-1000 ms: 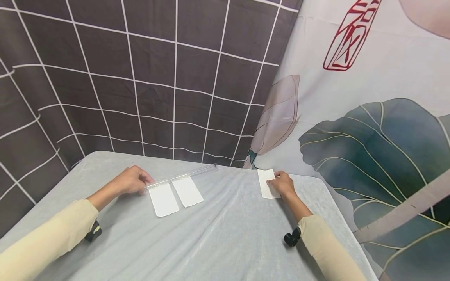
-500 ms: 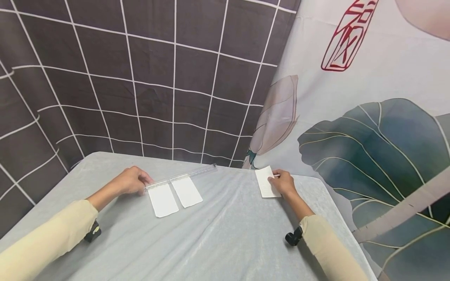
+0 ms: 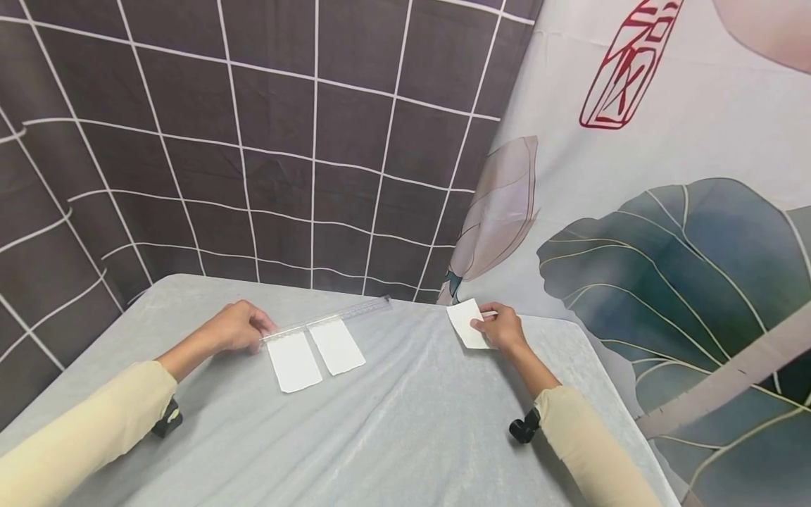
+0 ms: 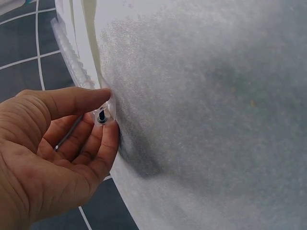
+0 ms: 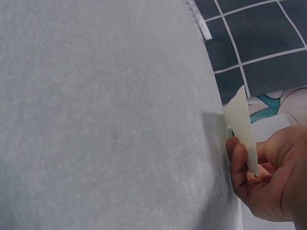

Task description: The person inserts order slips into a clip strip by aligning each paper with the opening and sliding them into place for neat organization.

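Observation:
My left hand (image 3: pixel 234 325) pinches the near-left end of a clear plastic ruler (image 3: pixel 361 307). In the left wrist view, thumb and fingertips grip the ruler's end (image 4: pixel 103 111), where a small dark mark shows; a thin grey stick (image 4: pixel 67 135) lies by the curled fingers. Two white paper pieces (image 3: pixel 295 362) (image 3: pixel 338 346) lie side by side under or against the ruler's edge. On the right, my right hand (image 3: pixel 503 329) holds a third white paper piece (image 3: pixel 464 324) between thumb and fingers. The right wrist view shows that paper (image 5: pixel 242 125) tilted up off the cloth.
A pale grey cloth (image 3: pixel 393 436) covers the table, with soft creases. Behind it hangs a dark curtain (image 3: pixel 272 176) with a white grid. A white curtain (image 3: pixel 570 155) with leaf prints hangs at the right edge.
My right hand has shifted slightly left, and its paper has turned and tilted to the left. The left hand, ruler and two lying papers have stayed put.

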Demonstrator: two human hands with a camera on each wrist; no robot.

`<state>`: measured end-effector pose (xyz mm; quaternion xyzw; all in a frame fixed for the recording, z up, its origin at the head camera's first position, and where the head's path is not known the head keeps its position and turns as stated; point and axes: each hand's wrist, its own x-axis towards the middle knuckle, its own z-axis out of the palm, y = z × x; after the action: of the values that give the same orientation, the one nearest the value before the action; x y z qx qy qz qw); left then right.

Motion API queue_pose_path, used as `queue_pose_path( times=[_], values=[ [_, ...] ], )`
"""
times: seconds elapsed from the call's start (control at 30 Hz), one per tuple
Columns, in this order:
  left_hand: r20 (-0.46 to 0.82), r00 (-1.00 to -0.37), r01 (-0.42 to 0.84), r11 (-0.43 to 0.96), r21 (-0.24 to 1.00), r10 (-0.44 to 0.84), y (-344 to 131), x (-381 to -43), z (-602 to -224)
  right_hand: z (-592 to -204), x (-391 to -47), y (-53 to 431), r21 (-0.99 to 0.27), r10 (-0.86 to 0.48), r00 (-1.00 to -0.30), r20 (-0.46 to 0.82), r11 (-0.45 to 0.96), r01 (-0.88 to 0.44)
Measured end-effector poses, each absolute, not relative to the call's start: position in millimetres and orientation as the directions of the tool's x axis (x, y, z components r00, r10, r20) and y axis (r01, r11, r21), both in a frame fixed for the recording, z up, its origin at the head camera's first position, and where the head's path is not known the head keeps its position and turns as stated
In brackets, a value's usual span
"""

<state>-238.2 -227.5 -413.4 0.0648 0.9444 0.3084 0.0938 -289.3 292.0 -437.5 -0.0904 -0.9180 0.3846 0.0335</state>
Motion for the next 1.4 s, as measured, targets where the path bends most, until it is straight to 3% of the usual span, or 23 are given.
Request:
queue_pose_path(
  times=[1.4],
  values=[
    [-0.125,-0.976,0.073,0.805,0.589,0.179,-227,-238,-415,-440,-291,253,-0.743,0.051,-0.998,0.032,0.669,0.01]
  ],
)
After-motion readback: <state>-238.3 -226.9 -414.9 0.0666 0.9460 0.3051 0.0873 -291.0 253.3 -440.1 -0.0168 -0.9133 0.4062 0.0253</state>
